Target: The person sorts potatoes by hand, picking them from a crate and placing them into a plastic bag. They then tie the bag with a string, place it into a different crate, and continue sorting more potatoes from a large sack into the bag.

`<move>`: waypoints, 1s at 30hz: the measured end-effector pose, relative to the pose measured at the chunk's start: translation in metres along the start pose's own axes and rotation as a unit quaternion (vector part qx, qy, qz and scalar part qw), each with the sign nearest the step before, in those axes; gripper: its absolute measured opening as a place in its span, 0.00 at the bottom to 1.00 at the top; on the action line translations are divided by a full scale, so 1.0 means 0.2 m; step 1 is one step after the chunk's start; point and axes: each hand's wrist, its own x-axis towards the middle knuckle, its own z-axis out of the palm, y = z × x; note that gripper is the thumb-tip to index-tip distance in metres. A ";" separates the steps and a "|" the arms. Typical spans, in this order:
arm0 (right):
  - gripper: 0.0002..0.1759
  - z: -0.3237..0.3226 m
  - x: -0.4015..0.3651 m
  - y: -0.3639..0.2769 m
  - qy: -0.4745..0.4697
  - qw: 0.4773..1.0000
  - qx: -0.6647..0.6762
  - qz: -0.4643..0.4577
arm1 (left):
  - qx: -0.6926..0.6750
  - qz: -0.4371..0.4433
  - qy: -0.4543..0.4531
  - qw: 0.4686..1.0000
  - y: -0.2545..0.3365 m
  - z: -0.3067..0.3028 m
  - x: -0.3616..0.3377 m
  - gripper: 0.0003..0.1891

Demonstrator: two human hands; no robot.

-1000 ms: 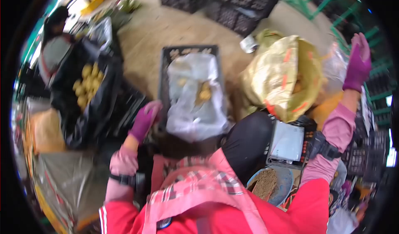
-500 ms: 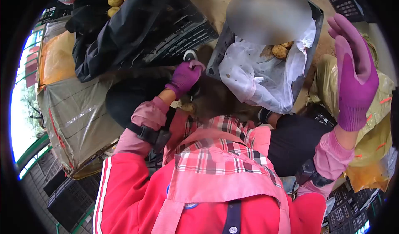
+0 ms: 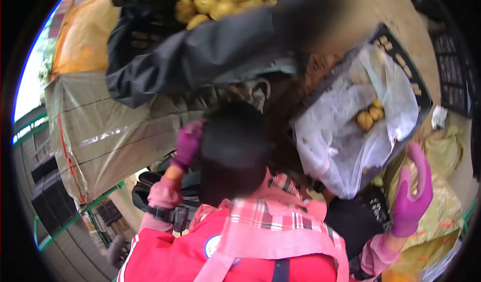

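Observation:
My left hand, in a purple and pink glove, is at the left beside a dark, blurred rounded shape. Its fingers are smeared, and whether they hold anything does not show. On the right, my gloved right hand is raised with thumb and fingers apart, empty, near yellowish plastic sacks. Between my hands, towards the right, a black crate lined with white, translucent plastic has a few potatoes inside.
At the top, many potatoes lie beyond another person's dark sleeve. A wrapped stack stands at the left, with an orange sack above it. More black crates are at the far right.
The view has shifted. Both my hands appear lower, and the left is farther left. The other person's dark sleeve now stretches across the top, and more potatoes show behind it.

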 end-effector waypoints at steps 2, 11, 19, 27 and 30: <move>0.22 0.04 0.02 -0.01 -0.008 1.000 0.010 -0.011 | 0.069 -0.083 -0.212 0.971 -0.31 0.41 -0.15 0.13; 0.18 0.17 -0.15 -0.08 0.022 0.995 -0.049 0.082 | 0.069 -0.163 -0.427 0.887 -0.51 1.00 -0.23 0.15; 0.17 0.30 -0.16 -0.32 -0.016 0.986 -0.168 -0.001 | -0.027 -0.157 -0.438 0.885 -0.54 1.05 -0.20 0.20; 0.18 0.33 -0.27 -0.38 0.042 0.990 -0.126 -0.049 | -0.635 -0.323 -0.277 0.645 -0.40 0.60 -0.22 0.27; 0.18 0.35 -0.28 -0.46 0.057 0.989 -0.105 -0.087 | -0.807 -0.238 -0.143 0.521 -0.07 0.07 -0.19 0.39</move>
